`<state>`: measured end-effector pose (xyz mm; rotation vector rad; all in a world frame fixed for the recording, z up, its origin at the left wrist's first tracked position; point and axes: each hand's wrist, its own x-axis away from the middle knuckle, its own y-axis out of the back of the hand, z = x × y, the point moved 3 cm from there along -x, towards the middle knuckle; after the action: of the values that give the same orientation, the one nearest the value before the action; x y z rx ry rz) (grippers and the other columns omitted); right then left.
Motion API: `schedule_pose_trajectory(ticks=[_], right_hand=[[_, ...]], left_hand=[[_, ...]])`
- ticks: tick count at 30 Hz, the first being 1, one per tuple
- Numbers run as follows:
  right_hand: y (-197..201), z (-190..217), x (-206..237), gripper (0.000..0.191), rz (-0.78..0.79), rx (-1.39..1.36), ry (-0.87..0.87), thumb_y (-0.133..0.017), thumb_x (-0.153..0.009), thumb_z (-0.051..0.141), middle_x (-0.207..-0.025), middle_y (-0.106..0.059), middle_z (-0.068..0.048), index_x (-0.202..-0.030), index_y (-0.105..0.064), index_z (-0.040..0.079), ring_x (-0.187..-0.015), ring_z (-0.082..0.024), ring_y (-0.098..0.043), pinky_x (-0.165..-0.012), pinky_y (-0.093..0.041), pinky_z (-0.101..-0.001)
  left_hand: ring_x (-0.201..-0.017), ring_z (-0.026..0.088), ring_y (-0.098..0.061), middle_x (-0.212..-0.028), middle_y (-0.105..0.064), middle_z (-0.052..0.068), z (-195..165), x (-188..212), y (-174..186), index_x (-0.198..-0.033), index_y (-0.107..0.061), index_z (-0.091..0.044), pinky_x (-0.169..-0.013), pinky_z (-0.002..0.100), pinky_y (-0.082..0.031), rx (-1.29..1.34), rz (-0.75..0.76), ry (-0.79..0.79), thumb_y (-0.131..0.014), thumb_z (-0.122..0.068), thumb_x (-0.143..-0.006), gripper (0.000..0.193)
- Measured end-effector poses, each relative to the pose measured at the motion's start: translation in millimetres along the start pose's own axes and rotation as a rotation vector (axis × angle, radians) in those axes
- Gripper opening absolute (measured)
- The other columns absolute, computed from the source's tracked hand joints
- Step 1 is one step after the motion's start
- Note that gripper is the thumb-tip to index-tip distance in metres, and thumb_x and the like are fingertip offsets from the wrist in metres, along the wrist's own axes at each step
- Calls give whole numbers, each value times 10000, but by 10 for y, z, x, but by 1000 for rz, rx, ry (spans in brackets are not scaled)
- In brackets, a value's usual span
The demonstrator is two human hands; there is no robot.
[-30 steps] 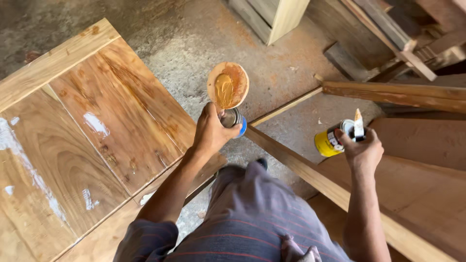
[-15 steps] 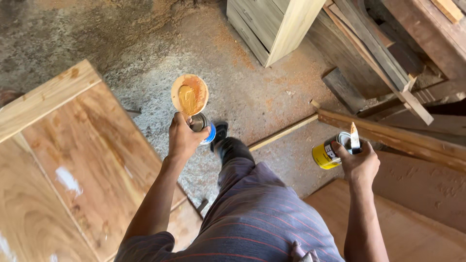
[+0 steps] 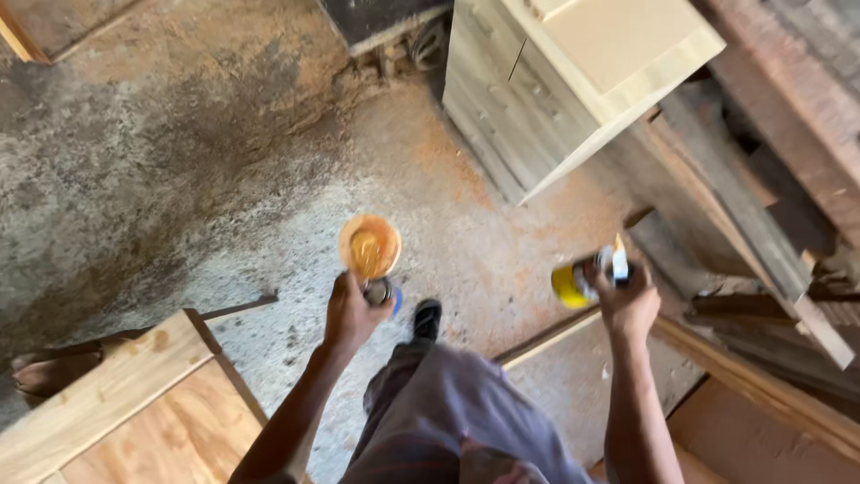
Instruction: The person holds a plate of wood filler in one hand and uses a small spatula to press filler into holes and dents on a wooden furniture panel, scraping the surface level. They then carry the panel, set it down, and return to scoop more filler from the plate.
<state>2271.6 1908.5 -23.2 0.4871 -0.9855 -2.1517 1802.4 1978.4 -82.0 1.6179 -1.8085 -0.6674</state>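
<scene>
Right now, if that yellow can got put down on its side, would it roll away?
Probably. The yellow can in the right hand looks round, so on its side it could roll. The floor looks rough and dusty, which might stop it soon. It seems light: one hand holds it.

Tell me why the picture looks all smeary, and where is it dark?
Head view: the whole picture is motion-blurred, so the left hand with its round lid, the right hand with its yellow can and the pale wooden cabinet all have soft edges; the concrete floor is darker at upper left and brighter in the middle; no glare shows.
</scene>
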Motion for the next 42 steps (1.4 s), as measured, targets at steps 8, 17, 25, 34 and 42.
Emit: schedule_pose_trajectory(ticks=[8,17,25,34,42], right_hand=[[-1073,1356,-1597,518,-6,-152,193,-943,-794,281,-1006,-758,-142,-1131,-704,-33,-877,-171,-698,-829,-554,-339],[-3400,3056,-3180,480,294,-458,459,-919,-831,234,-1061,-775,-104,-1187,-696,1,-928,-157,-721,-857,-591,-336],[-5681,5062,-4760,533,359,-230,613,-926,-749,344,-1040,-749,-147,-1178,-691,133,-899,-347,-743,-763,-584,-443],[-7098,5754,-5363,665,272,-181,865,-898,-837,394,-1289,-596,-251,-1348,-614,77,-1053,-442,-681,-829,-604,-478],[-7410,5520,-5515,576,337,-40,822,-744,-1060,525,-1408,-576,-205,-1527,-608,217,-1157,-365,-717,-854,-665,-427]], left_hand=[[-927,350,-621,-1041,-591,213,-328,-1872,104,-1154,-498,47,-805,451,-527,80,-215,-121,-938,-304,-671,742],[-1005,369,-628,-1127,-588,238,-267,-4395,221,-1186,-450,37,-843,463,-542,124,-334,28,-945,-339,-668,809],[-1118,377,-585,-1202,-575,210,-440,-7810,164,-1274,-440,-11,-909,495,-504,-70,-314,253,-927,-365,-666,855],[-1085,442,-542,-1151,-530,250,3,-9409,-44,-1133,-429,4,-940,500,-485,-13,-523,171,-911,-334,-615,785],[-857,328,-572,-940,-529,185,376,-9374,-126,-987,-458,-6,-760,493,-512,308,-494,373,-746,-318,-884,437]])
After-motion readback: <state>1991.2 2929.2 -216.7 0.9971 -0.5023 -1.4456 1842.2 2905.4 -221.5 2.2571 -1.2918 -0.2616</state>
